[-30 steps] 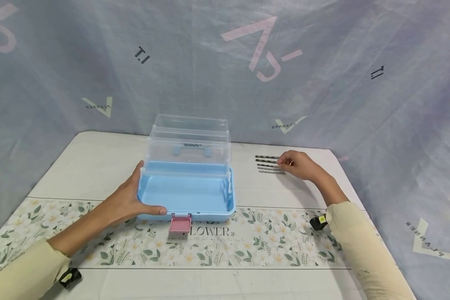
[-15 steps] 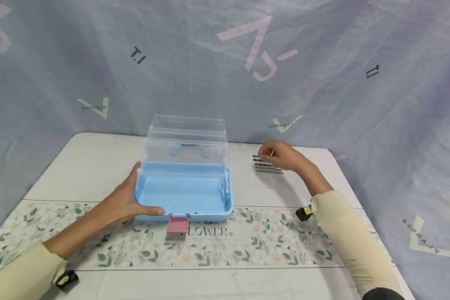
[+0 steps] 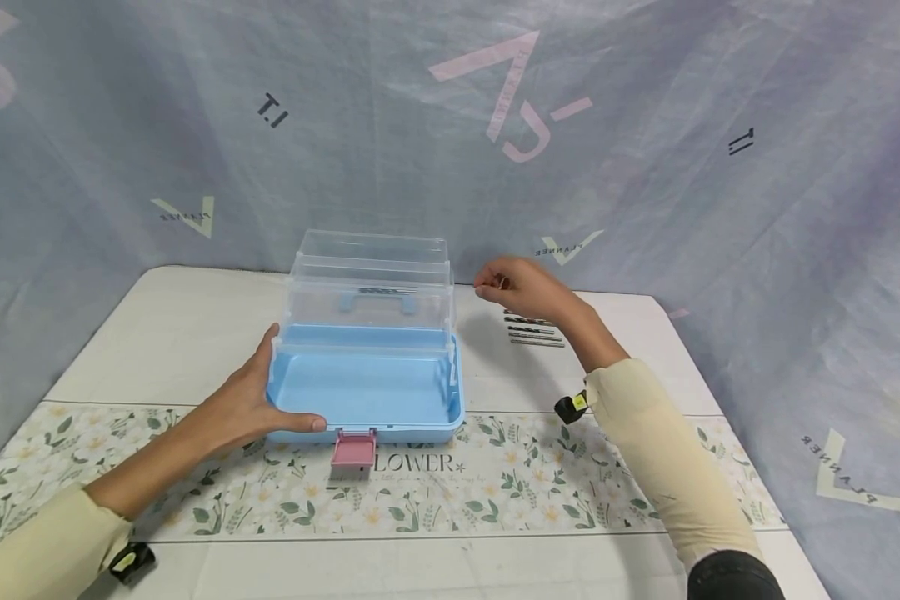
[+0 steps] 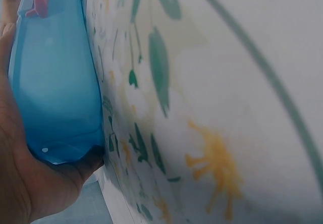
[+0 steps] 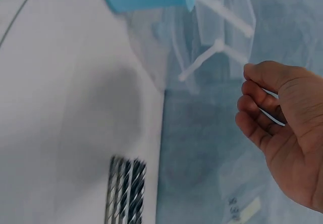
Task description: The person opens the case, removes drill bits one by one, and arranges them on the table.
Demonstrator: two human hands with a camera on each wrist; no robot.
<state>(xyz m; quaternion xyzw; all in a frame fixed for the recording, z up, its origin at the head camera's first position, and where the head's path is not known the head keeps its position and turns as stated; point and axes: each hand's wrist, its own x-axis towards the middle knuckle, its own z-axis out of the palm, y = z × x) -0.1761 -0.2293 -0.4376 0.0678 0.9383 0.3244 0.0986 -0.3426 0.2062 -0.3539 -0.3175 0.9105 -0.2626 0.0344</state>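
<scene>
Blue box (image 3: 420, 434) is gripped at one end by the wide-spread left hand (image 3: 249, 400), probably for steadiness, while the right hand (image 3: 523, 288), loosely curled, apparently empty, is held near the clear lid (image 3: 375, 270).

Backdrop (image 3: 390, 167): grey-blue fabric, softly creased, behind and at both sides; printed with pink (image 3: 483, 57), pale yellow-green (image 3: 208, 218) and black (image 3: 272, 110) lettering, partly reversed. Table (image 3: 150, 350): white cover, rounded far corners; 1 floral band (image 3: 480, 508) between 2 thin dark lines (image 3: 390, 538); light diffuse, shadows soft.
</scene>
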